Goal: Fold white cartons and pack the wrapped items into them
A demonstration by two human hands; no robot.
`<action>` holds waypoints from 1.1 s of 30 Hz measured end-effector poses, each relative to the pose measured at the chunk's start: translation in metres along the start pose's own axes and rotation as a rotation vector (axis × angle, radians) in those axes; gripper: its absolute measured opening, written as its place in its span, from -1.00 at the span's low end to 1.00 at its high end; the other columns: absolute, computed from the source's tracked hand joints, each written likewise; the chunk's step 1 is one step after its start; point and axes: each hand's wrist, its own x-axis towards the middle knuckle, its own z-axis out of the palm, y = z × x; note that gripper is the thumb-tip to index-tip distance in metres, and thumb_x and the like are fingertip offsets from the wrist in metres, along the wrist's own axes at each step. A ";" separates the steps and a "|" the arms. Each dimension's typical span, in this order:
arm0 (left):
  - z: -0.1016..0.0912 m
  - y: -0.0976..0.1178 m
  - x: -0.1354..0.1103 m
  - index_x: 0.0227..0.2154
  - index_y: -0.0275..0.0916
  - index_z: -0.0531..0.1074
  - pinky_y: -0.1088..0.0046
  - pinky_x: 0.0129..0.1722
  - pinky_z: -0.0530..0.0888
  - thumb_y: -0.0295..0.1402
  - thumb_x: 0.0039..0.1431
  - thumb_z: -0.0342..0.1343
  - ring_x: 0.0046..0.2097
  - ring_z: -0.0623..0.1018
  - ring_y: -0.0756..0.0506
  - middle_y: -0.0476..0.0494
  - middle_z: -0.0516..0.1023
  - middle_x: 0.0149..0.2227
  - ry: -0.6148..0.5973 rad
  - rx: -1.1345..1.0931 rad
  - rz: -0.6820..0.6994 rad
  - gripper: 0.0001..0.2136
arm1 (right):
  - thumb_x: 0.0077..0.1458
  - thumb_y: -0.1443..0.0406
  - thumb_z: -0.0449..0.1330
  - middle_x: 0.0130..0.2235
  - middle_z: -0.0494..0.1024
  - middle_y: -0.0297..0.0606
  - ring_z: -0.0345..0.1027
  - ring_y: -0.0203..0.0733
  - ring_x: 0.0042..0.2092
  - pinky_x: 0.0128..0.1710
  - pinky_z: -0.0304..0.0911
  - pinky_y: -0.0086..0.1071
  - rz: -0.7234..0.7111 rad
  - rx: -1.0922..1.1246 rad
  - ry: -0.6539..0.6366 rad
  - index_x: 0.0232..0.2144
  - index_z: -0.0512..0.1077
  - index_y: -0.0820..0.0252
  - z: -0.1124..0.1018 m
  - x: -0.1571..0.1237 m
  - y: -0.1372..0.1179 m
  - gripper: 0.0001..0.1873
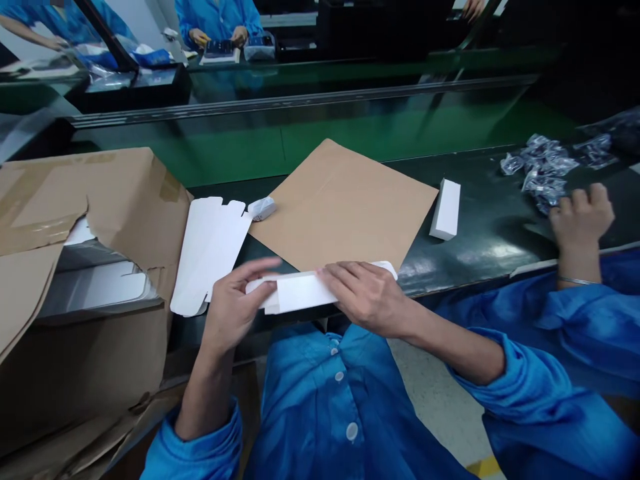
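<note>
Both my hands are on a long white carton [305, 291], held level over the front edge of the bench, with flaps standing out at its ends. My left hand [235, 303] pinches the left end flap between thumb and fingers. Across the right part of the carton lies my right hand [367, 293], its fingers wrapped over the top. A stack of flat white carton blanks [210, 250] lies left of my hands. Just beyond it is a small wrapped item [262, 209], whose kind I cannot make out. Behind the carton lies a brown cardboard sheet [345, 200].
A big torn cardboard box [165, 233] with white blanks inside stands at the left. A closed white carton [446, 209] stands right of the sheet. A co-worker's hand [580, 223] is near several plastic-wrapped pieces [545, 167]. People in blue work across the green barrier [250, 150].
</note>
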 end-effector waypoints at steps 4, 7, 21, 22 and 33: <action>0.038 0.004 -0.018 0.31 -0.04 -0.01 0.20 -0.11 0.58 -0.02 0.28 -0.06 0.02 0.57 -0.21 -0.31 0.40 0.18 0.248 -0.240 0.244 -0.40 | 0.27 0.16 0.07 -0.04 0.53 0.09 0.43 0.06 -0.08 -0.14 0.40 -0.11 0.396 -0.019 0.221 0.14 0.29 0.35 0.019 0.004 -0.009 -0.51; 0.071 0.007 -0.023 0.36 -0.08 -0.21 0.12 0.16 0.41 -0.01 0.25 -0.01 0.28 0.31 -0.26 -0.34 0.15 0.34 0.258 -0.084 0.191 -0.27 | 0.26 0.21 0.08 0.07 0.45 0.15 0.37 0.12 0.06 0.00 0.37 -0.05 0.335 0.126 0.178 0.20 0.22 0.38 0.025 0.005 -0.031 -0.47; 0.052 0.003 -0.009 -0.06 -0.12 0.37 0.39 -0.20 0.49 -0.23 -0.08 0.33 -0.13 0.55 -0.12 -0.08 0.51 -0.10 -0.058 0.212 0.321 -0.52 | 0.24 0.16 0.15 -0.23 0.61 -0.26 0.47 -0.29 -0.24 -0.19 0.38 -0.39 0.400 1.141 0.167 -0.12 0.56 0.15 -0.003 0.028 0.002 -0.72; 0.050 0.005 -0.009 -0.08 -0.12 0.38 0.41 -0.24 0.48 -0.23 -0.08 0.33 -0.16 0.55 -0.10 -0.07 0.51 -0.12 -0.062 0.230 0.315 -0.54 | 0.25 0.14 0.13 -0.30 0.59 -0.30 0.44 -0.33 -0.32 -0.27 0.38 -0.43 0.498 1.211 0.249 -0.11 0.55 0.14 -0.004 0.029 0.005 -0.70; 0.054 0.002 -0.009 -0.05 -0.11 0.33 0.43 -0.20 0.46 -0.28 -0.02 0.29 -0.13 0.53 -0.08 -0.05 0.49 -0.11 -0.004 0.217 0.320 -0.56 | 0.19 0.29 0.17 -0.23 0.59 -0.26 0.44 -0.28 -0.20 -0.17 0.32 -0.38 0.432 1.142 0.159 -0.25 0.57 0.17 -0.007 0.025 -0.004 -0.82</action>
